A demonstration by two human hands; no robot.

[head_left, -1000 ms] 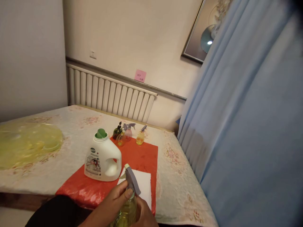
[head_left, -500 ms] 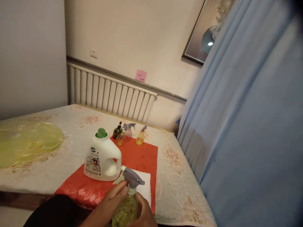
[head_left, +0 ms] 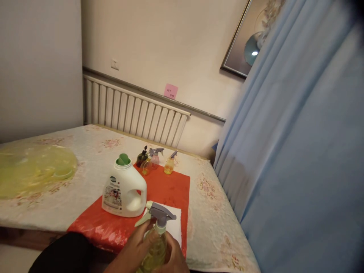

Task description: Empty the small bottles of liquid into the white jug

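Two hands share the grip: left hand (head_left: 138,244) and right hand (head_left: 175,254) clasp a see-through, rounded spray bottle (head_left: 157,252) before the glossy red sheet (head_left: 170,185); its grey head (head_left: 159,212), steeply tilted a second ago, now lies flatter.

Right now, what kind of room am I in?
Probably a room in a home: there's a pale radiator, a long blue curtain and a framed picture partly behind it. Which room exactly, I can't tell.
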